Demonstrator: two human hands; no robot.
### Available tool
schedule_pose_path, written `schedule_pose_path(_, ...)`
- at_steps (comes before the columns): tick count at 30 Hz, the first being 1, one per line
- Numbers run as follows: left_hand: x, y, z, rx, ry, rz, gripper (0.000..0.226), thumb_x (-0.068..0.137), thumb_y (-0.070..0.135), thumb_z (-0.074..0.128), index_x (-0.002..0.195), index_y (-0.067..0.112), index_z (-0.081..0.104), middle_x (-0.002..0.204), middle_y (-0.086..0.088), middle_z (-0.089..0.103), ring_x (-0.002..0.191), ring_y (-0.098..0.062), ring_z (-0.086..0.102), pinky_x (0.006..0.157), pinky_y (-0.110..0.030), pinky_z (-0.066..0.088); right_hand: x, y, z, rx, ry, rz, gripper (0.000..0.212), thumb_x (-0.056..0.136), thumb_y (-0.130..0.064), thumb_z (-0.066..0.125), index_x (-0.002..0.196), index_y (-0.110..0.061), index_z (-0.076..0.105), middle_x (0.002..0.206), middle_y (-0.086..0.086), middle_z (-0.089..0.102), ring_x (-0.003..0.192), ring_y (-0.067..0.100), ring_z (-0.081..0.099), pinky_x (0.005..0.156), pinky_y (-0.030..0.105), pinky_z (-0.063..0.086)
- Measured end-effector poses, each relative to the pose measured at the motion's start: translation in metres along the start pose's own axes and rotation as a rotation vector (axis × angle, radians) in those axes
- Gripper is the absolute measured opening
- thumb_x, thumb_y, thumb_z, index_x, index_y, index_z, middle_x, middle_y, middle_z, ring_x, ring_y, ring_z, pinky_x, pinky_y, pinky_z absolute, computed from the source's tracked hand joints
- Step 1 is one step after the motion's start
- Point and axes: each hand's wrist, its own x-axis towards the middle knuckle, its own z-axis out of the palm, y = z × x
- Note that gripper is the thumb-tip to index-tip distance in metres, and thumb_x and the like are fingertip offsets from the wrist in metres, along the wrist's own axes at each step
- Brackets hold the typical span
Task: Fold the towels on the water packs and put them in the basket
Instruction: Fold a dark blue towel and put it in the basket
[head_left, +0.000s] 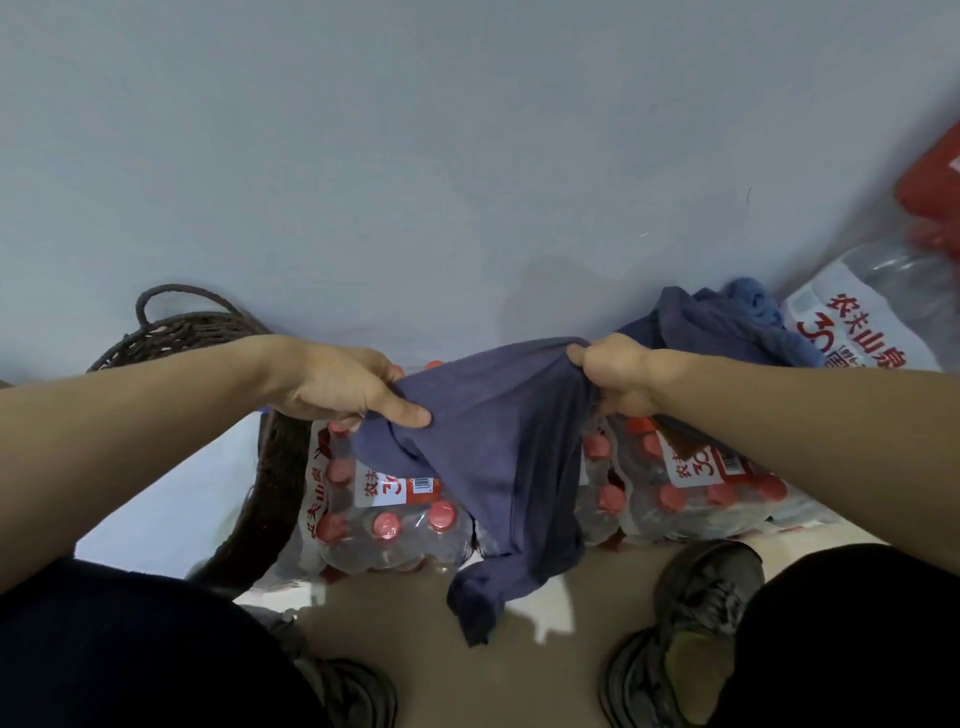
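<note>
Head view, looking down over two bare forearms: navy towel (498, 441) stretched between both hands above shrink-wrapped water packs (395, 514) on the floor. Left hand (343, 384) pinching one upper corner, thumb laid across the cloth; right hand (613, 371) clenched around the opposite corner, fabric bunched in the fist. Top edge taut between the two grips, lower end hanging past the packs and trailing onto the pale floor (545, 670) between a pair of dark shoes (691, 634). Dark woven basket (270, 467) just left of the packs, partly hidden under the left arm, handle rising against the grey wall (467, 156). More crumpled blue towels (727, 322) heaped on the far packs behind the right hand, still unfolded. Another water pack (857, 322) tilted at right.

Fold apparently only beginning, with the towel opened out but not yet doubled. Best handled by lifting high enough to clear the hanging tail off the floor, shaking out the bunching near the right fist, then matching corner to corner before laying flat on the packs. Uneven grips likely to yield a skewed fold.
</note>
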Motion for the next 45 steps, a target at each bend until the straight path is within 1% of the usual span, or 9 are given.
schedule_pose_path(4,0.002,-0.001,-0.003,-0.190,0.020,0.046,0.057,0.080,0.029,0.073,0.117,-0.013,0.060,0.113,-0.028,0.064,0.097,-0.040,0.058,0.080,-0.039,0.052,-0.004,0.002,0.007,-0.033,-0.003,0.054,0.021,0.104,-0.027,0.045,0.114,-0.009,0.047,0.103,0.014,0.058,0.088,0.033,0.061,0.060,0.041,0.055)
schedule_pose_path(8,0.001,0.002,-0.012,-0.204,0.131,0.032,0.036,0.083,0.028,0.068,0.097,-0.005,0.065,0.065,-0.016,0.058,0.054,-0.021,0.045,0.050,-0.025,0.036,-0.003,0.003,0.006,-0.048,0.035,0.109,0.020,0.102,-0.013,0.043,0.119,-0.004,0.050,0.114,0.018,0.058,0.102,0.036,0.061,0.083,0.052,0.056)
schedule_pose_path(11,-0.008,0.004,-0.024,-0.153,0.072,-0.018,0.028,0.085,0.034,0.066,0.075,0.008,0.071,0.045,-0.003,0.047,0.038,-0.012,0.027,0.044,-0.021,0.029,-0.006,0.004,0.008,-0.123,-0.001,0.158,0.014,0.102,-0.006,0.043,0.106,-0.002,0.055,0.102,0.019,0.062,0.089,0.033,0.063,0.071,0.046,0.059)
schedule_pose_path(14,-0.015,0.001,-0.026,-0.164,0.085,0.016,0.028,0.077,0.036,0.072,0.068,0.010,0.074,0.058,-0.012,0.061,0.047,-0.019,0.053,0.051,-0.026,0.048,-0.009,0.004,0.010,-0.202,-0.008,0.132,0.014,0.100,-0.003,0.044,0.091,-0.003,0.055,0.098,0.017,0.061,0.090,0.032,0.062,0.078,0.046,0.059)
schedule_pose_path(20,-0.004,-0.012,-0.019,-0.396,0.048,0.086,0.042,0.081,0.029,0.065,0.103,-0.007,0.067,0.111,-0.023,0.070,0.096,-0.028,0.070,0.081,-0.032,0.059,-0.003,0.002,0.002,0.009,0.082,0.085,0.027,0.097,0.003,0.044,0.121,0.007,0.055,0.111,0.022,0.063,0.091,0.034,0.061,0.077,0.046,0.055)
schedule_pose_path(26,0.021,-0.010,-0.010,-0.179,0.342,-0.038,0.031,0.095,0.026,0.062,0.107,-0.002,0.064,0.096,-0.024,0.072,0.083,-0.042,0.069,0.081,-0.052,0.058,0.001,0.000,0.001,0.001,0.124,0.101,0.024,0.103,-0.012,0.041,0.114,0.003,0.057,0.094,0.020,0.065,0.077,0.035,0.064,0.049,0.038,0.054)
schedule_pose_path(32,0.034,-0.007,-0.033,0.272,0.626,-0.013,0.025,0.075,0.025,0.084,0.076,0.015,0.061,0.078,-0.007,0.065,0.065,-0.019,0.058,0.053,-0.025,0.046,0.004,-0.007,-0.010,0.071,0.090,-0.014,0.018,0.096,0.002,0.054,0.086,-0.010,0.060,0.094,0.008,0.062,0.086,0.026,0.062,0.051,0.032,0.053)
schedule_pose_path(38,0.063,-0.018,-0.042,0.044,0.487,-0.137,0.026,0.070,0.009,0.086,0.081,0.003,0.064,0.080,-0.017,0.069,0.076,-0.037,0.068,0.070,-0.045,0.060,0.012,-0.003,-0.010,-0.044,0.145,-0.029,0.016,0.086,0.011,0.061,0.088,-0.005,0.064,0.103,0.015,0.066,0.096,0.029,0.066,0.072,0.043,0.061)
schedule_pose_path(45,0.087,-0.031,-0.027,-0.248,0.705,-0.061,0.033,0.076,0.028,0.083,0.087,0.005,0.062,0.081,-0.009,0.065,0.068,-0.022,0.064,0.048,-0.026,0.054,0.014,-0.001,0.007,-0.043,0.113,0.110,0.025,0.084,-0.018,0.078,0.089,-0.005,0.057,0.084,0.007,0.066,0.073,0.021,0.066,0.057,0.035,0.058)
